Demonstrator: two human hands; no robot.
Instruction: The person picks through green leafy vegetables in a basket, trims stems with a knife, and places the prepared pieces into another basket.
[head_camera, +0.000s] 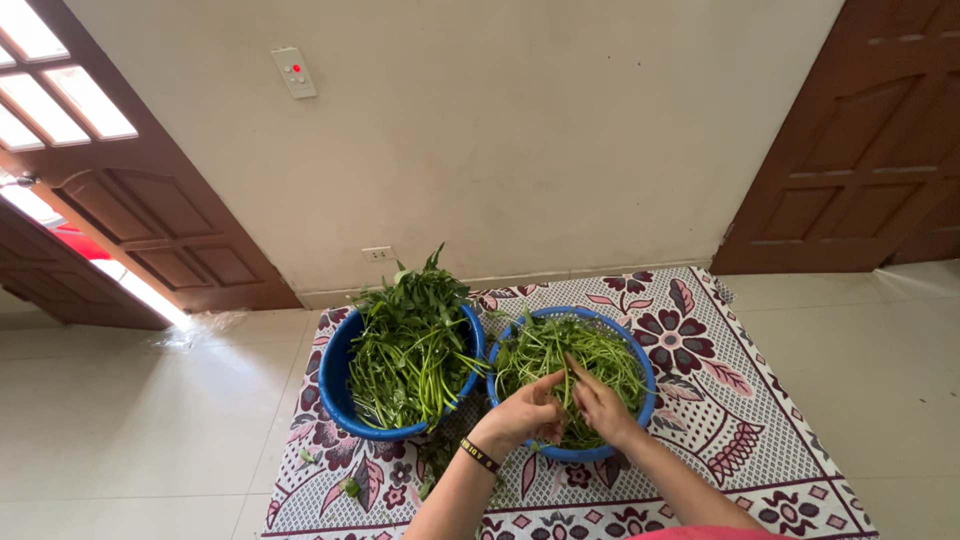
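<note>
A flowered woven mat (700, 400) in maroon and white lies on pale glossy floor tiles (130, 420), its far edge against a cream wall (520, 150) between two brown panelled doors, with open tile to either side. On it stand two round blue plastic basins touching side by side: the left basin (335, 390) heaped with long leafy greens (410, 340), the right basin (640, 365) filled with thin cut stems (560, 355). Over the right basin's near rim, the left hand (525, 412) and right hand (600, 405) meet, fingers pinched together on a green stem (572, 372).
</note>
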